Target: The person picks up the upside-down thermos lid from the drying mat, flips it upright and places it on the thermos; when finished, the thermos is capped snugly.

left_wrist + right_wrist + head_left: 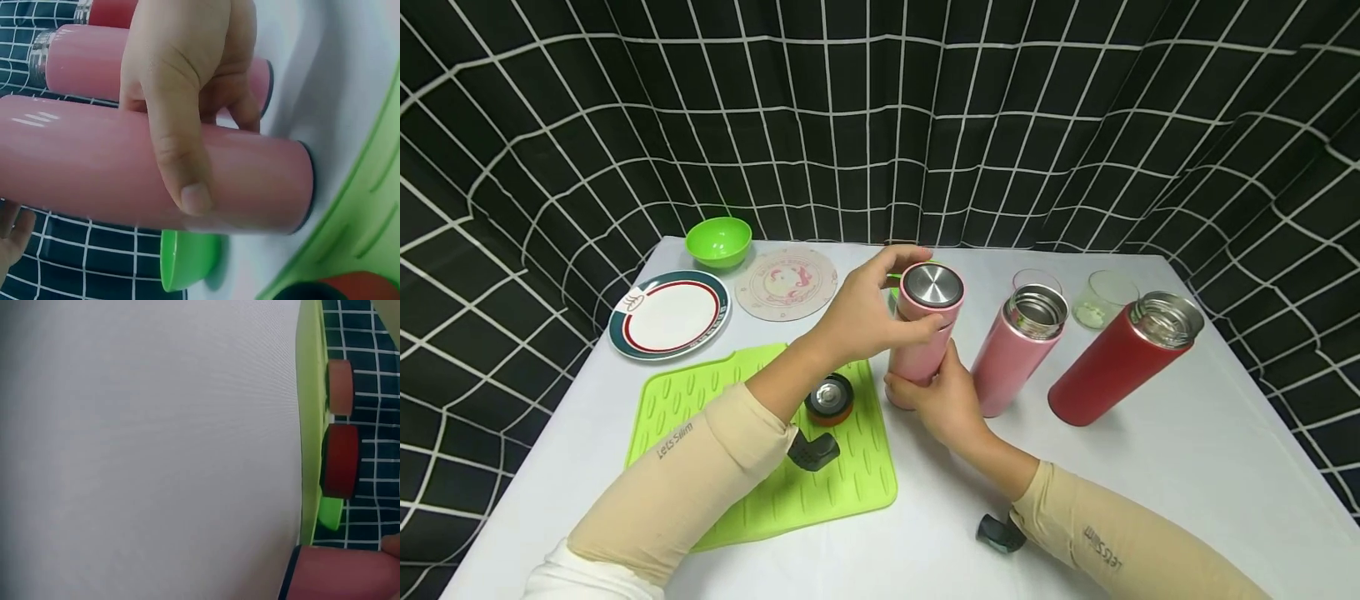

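Pink flask (916, 358) (capped) has left hand (868, 307) above right hand (951, 398).

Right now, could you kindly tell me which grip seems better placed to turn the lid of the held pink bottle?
Probably the left grip: it curls around the upper part of the pink bottle, near the steel-topped lid, while the right grip holds lower down and could steady it.

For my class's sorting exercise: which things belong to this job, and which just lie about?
Likely job: capped pink flask, open pink flask, open red flask, red lid, pink lid, green mat.
Apparently lying about: green bowl, plate, round placemat, glasses.
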Available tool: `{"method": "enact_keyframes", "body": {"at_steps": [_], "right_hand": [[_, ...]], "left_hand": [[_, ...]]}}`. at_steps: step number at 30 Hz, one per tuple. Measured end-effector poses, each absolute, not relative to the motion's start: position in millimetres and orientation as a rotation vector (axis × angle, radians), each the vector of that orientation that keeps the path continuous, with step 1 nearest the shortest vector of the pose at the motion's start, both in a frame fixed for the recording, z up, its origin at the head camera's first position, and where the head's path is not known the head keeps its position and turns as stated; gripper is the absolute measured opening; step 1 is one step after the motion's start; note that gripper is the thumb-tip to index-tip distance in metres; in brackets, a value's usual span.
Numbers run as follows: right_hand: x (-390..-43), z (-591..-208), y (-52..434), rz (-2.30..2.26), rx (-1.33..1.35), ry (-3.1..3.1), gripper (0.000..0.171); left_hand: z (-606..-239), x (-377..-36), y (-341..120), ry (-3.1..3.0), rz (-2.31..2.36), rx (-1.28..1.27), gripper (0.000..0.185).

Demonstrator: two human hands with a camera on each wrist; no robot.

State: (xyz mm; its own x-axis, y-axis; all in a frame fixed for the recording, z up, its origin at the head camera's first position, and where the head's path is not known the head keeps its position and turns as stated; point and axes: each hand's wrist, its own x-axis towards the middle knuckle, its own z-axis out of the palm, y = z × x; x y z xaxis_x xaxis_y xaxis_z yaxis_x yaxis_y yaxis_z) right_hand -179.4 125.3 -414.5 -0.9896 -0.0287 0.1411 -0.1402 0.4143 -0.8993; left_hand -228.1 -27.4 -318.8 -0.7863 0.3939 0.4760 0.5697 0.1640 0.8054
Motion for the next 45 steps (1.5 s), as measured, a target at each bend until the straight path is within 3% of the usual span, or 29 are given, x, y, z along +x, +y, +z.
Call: {"method": "enact_keyframes", "body": {"at_steps": [22,25,35,45], "right_hand": [[-178.8,-415.9,124.1,1.673,0.169,-2.541,0.066],[-179.1,-415.9,124.4,1.673,0.181,-2.531,0.068],[-177.7,-415.5,125.2,1.669,0.183,-2.552,0.065],[-178.5,-414.9,124.6,1.686,0.194,-2.531,0.065]], "left_hand": [[-321.6,-231.2,-32.8,-2.246,-1.781,-1.049,0.077],[-321.7,-232.8,-33.1,-2.228,-1.846,-1.054,0.071],[-324.3,-233.8,-32.2,-2.322,-1.862,-1.096,0.078],[-325.0,-233.2,-29.5,-2.308,-1.872,-1.017,0.079]]}}
